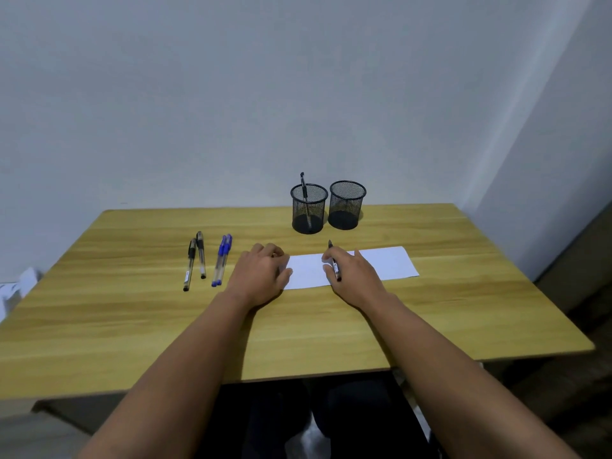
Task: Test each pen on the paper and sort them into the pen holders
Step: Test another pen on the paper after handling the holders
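Observation:
A white paper strip lies on the wooden table. My right hand grips a black pen over the paper's left half. My left hand rests on the paper's left end, its fingers bent over the edge. Two black pens and two blue pens lie side by side left of my left hand. Behind the paper stand two black mesh holders: the left holder has one black pen standing in it, the right holder shows nothing inside.
A plain wall rises right behind the table's far edge. White objects sit past the table's left edge. The table's near edge runs above my lap.

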`<state>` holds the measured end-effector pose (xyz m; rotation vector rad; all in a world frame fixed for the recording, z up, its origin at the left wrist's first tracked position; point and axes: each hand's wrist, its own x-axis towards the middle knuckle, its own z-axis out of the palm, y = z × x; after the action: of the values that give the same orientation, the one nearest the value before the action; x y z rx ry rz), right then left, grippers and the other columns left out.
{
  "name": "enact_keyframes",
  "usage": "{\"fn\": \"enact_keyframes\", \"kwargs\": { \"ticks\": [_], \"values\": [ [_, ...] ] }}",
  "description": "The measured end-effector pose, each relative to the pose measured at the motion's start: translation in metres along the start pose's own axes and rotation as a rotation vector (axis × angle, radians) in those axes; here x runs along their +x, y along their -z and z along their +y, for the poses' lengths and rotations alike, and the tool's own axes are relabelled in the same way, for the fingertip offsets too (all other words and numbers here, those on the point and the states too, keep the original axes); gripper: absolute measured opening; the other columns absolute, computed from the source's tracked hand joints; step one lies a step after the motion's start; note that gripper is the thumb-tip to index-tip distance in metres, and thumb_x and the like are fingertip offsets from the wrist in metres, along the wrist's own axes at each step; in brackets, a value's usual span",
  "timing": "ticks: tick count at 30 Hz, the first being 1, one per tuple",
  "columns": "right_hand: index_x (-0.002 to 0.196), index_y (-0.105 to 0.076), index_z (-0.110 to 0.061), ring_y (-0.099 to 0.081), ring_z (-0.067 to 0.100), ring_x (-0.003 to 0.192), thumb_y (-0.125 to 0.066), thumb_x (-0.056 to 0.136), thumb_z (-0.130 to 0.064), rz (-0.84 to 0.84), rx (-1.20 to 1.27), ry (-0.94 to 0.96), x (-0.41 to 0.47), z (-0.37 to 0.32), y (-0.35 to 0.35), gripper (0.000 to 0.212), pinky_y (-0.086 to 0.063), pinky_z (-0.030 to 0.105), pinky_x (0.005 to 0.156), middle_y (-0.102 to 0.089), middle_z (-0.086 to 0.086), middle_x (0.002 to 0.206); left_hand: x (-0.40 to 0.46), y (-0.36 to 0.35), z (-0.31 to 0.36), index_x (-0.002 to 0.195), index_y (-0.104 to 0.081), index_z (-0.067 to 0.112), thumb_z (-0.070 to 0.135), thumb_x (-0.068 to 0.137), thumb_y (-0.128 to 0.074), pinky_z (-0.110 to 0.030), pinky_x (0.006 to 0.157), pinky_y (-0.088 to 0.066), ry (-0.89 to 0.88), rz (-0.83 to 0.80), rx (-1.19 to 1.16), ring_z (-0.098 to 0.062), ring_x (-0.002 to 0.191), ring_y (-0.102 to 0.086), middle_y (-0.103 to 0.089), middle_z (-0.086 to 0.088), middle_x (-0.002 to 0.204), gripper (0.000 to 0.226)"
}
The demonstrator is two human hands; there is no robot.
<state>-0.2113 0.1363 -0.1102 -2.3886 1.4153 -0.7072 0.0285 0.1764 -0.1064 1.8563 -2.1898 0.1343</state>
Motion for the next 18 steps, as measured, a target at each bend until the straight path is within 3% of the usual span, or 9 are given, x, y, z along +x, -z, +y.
{"fn": "enact_keyframes", "kwargs": {
  "ticks": [5, 6, 8, 10, 12, 14, 16, 18],
  "values": [
    [0.124, -0.063, -0.019, -0.065, 0.024, 0.091, -0.061, 0.107, -0.026, -0.010, 0.044, 0.000, -0.003, 0.008, -0.001, 0.019, -0.031, 0.046, 0.128, -0.076, -0.002, 0.115, -0.007, -0.003, -0.002, 0.119, -0.070, 0.023, 0.055, 0.093, -0.039, -0.041, 0.094, -0.042, 0.014, 0.016, -0.056, -0.026, 0.119, -0.050, -0.061, 0.002, 0.133, 0.052],
    [0.125, -0.064, -0.020, -0.066, 0.024, 0.093, -0.062, 0.106, -0.029, -0.002, 0.041, 0.004, -0.003, 0.007, 0.000, 0.020, -0.038, 0.047, 0.124, -0.077, -0.002, 0.113, -0.008, -0.004, -0.001, 0.120, -0.070, 0.022, 0.056, 0.093, -0.038, -0.041, 0.095, -0.041, 0.015, 0.023, -0.063, -0.026, 0.120, -0.050, -0.061, 0.003, 0.133, 0.054],
    [0.121, -0.069, -0.022, -0.067, 0.024, 0.098, -0.062, 0.105, -0.040, 0.060, 0.051, 0.006, 0.000, 0.001, 0.004, 0.025, -0.054, 0.044, 0.100, -0.077, -0.003, 0.109, -0.011, -0.006, 0.000, 0.121, -0.070, 0.021, 0.054, 0.093, -0.041, -0.042, 0.096, -0.040, 0.023, 0.048, -0.080, -0.027, 0.123, -0.050, -0.061, 0.002, 0.134, 0.052],
    [0.111, -0.076, -0.024, -0.070, 0.025, 0.093, -0.056, 0.105, -0.051, 0.195, 0.174, -0.001, 0.010, -0.010, 0.007, 0.034, -0.059, 0.045, 0.081, -0.079, -0.001, 0.102, -0.012, -0.008, 0.000, 0.122, -0.071, 0.022, 0.054, 0.093, -0.042, -0.043, 0.096, -0.039, 0.032, 0.069, -0.096, -0.027, 0.124, -0.050, -0.062, 0.002, 0.134, 0.052],
    [0.107, -0.079, -0.031, -0.072, 0.032, 0.083, -0.052, 0.105, -0.058, 0.300, 0.415, -0.066, 0.025, -0.023, 0.004, 0.038, -0.061, 0.052, 0.073, -0.078, 0.002, 0.090, -0.013, -0.009, 0.000, 0.124, -0.070, 0.023, 0.056, 0.091, -0.038, -0.044, 0.097, -0.039, 0.043, 0.069, -0.120, -0.026, 0.126, -0.048, -0.061, 0.002, 0.135, 0.056],
    [0.107, -0.077, -0.035, -0.073, 0.029, 0.073, -0.054, 0.107, -0.051, 0.290, 0.645, -0.162, 0.041, -0.039, 0.004, 0.028, -0.065, 0.053, 0.074, -0.078, -0.002, 0.086, -0.013, -0.010, -0.001, 0.125, -0.069, 0.024, 0.057, 0.091, -0.037, -0.044, 0.098, -0.039, 0.048, 0.058, -0.133, -0.025, 0.127, -0.047, -0.060, 0.003, 0.137, 0.058],
    [0.100, -0.078, -0.018, -0.064, 0.024, 0.064, -0.060, 0.109, -0.038, 0.272, 0.820, -0.238, 0.056, -0.052, 0.002, 0.028, -0.064, 0.045, 0.070, -0.073, 0.003, 0.078, -0.012, -0.011, -0.002, 0.126, -0.068, 0.025, 0.056, 0.092, -0.039, -0.043, 0.098, -0.038, 0.045, 0.052, -0.128, -0.025, 0.128, -0.046, -0.059, 0.003, 0.138, 0.055],
    [0.097, -0.072, 0.000, -0.052, 0.022, 0.057, -0.060, 0.110, -0.028, 0.265, 0.938, -0.293, 0.066, -0.055, -0.005, 0.033, -0.051, 0.041, 0.065, -0.059, 0.012, 0.067, -0.012, -0.012, -0.003, 0.128, -0.067, 0.027, 0.055, 0.093, -0.042, -0.042, 0.098, -0.037, 0.046, 0.059, -0.127, -0.023, 0.128, -0.045, -0.058, 0.004, 0.138, 0.051]
  ]
}}
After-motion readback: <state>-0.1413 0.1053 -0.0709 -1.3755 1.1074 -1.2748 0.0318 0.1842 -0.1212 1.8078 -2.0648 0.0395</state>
